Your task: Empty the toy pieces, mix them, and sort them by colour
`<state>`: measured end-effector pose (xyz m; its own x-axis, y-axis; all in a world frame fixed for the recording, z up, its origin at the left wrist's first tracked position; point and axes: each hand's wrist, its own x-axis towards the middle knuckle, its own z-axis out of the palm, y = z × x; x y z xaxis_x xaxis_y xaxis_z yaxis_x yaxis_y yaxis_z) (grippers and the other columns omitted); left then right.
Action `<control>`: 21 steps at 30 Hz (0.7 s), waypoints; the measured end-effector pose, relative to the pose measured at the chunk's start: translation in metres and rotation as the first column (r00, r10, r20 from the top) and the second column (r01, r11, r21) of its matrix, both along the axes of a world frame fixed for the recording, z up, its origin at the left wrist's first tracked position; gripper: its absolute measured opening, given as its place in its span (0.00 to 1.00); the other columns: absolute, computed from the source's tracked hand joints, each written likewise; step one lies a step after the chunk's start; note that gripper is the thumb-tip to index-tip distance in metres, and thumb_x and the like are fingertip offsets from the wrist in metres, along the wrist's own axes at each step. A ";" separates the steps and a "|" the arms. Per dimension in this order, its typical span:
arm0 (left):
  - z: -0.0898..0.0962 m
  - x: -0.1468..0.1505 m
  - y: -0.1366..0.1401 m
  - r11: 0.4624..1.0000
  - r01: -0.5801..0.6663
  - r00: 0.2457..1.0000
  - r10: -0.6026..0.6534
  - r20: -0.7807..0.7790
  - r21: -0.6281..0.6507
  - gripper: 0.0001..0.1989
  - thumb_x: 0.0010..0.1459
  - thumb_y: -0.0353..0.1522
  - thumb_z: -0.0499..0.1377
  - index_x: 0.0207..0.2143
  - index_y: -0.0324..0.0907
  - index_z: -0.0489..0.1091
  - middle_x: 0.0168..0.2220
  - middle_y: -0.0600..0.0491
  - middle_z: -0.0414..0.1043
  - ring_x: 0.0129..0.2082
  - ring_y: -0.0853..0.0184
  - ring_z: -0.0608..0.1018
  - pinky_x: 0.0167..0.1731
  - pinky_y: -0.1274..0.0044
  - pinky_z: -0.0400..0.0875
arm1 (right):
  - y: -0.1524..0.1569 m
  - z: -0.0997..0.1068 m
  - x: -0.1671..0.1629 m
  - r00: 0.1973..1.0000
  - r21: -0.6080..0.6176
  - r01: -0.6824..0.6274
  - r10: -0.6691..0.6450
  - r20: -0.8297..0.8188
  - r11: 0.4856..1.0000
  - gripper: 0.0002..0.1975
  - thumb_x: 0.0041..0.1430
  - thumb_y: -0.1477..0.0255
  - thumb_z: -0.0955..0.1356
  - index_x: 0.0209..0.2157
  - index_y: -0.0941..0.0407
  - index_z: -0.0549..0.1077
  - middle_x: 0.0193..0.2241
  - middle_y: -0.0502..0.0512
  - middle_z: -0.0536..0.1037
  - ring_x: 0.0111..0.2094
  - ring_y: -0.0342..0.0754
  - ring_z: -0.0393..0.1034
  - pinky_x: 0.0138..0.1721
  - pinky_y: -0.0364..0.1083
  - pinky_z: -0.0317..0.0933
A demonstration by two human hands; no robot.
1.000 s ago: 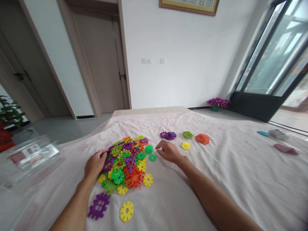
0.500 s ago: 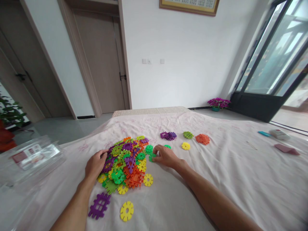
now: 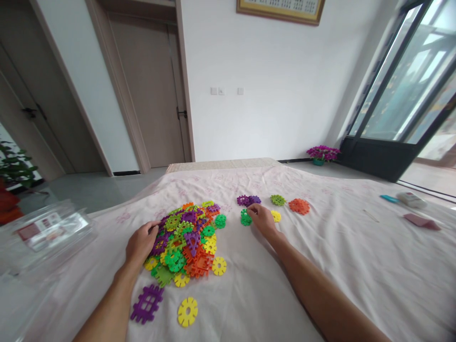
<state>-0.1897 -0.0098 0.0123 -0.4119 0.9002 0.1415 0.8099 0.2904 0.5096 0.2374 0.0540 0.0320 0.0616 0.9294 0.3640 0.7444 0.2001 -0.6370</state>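
A heap of interlocking plastic pieces (image 3: 185, 242) in purple, green, yellow and orange lies on the cloth. My left hand (image 3: 141, 241) rests against its left side, fingers loosely bent and a little apart, touching purple pieces without gripping one. To the right of the heap, my right hand (image 3: 262, 219) pinches a green notched disc (image 3: 245, 217) at its right edge, over another green disc that it partly covers. Just behind are purple pieces (image 3: 248, 200). A yellow disc (image 3: 276, 216) is partly hidden by my right hand.
Light green (image 3: 278, 200) and orange pieces (image 3: 299, 206) lie farther right. Nearer me are a purple square piece (image 3: 147, 304) and a yellow disc (image 3: 187, 312). Clear plastic packaging (image 3: 53, 232) sits at the left. A pink cloth (image 3: 422, 222) lies at the far right of the patterned bedcover (image 3: 342, 266).
My right hand has moved right and slightly away from me, carrying the green disc from beside the heap to the other green disc. My left hand has stayed in place.
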 end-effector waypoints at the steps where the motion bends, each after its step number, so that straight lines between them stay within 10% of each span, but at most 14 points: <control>1: 0.000 0.000 0.000 1.000 0.001 1.000 -0.001 -0.001 0.002 0.20 0.62 0.43 0.49 0.51 0.52 0.73 0.48 0.51 0.77 0.45 0.57 0.78 0.37 0.74 0.68 | 0.001 -0.001 0.002 1.000 -0.007 0.009 -0.009 0.010 1.000 0.08 0.56 0.69 0.65 0.33 0.53 0.77 0.31 0.51 0.81 0.33 0.47 0.72 0.35 0.43 0.59; 21: 0.004 0.003 -0.001 1.000 -0.009 1.000 0.009 0.012 -0.015 0.20 0.61 0.43 0.48 0.50 0.53 0.73 0.48 0.51 0.78 0.44 0.56 0.78 0.37 0.74 0.67 | -0.009 0.006 -0.003 0.956 0.034 0.039 -0.047 0.290 0.999 0.09 0.61 0.71 0.64 0.35 0.53 0.77 0.37 0.54 0.79 0.35 0.48 0.70 0.31 0.43 0.51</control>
<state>-0.1872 -0.0113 0.0159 -0.4217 0.8983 0.1231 0.8010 0.3055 0.5149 0.2346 0.0447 0.0379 -0.0108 0.9175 0.3975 0.9047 0.1783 -0.3869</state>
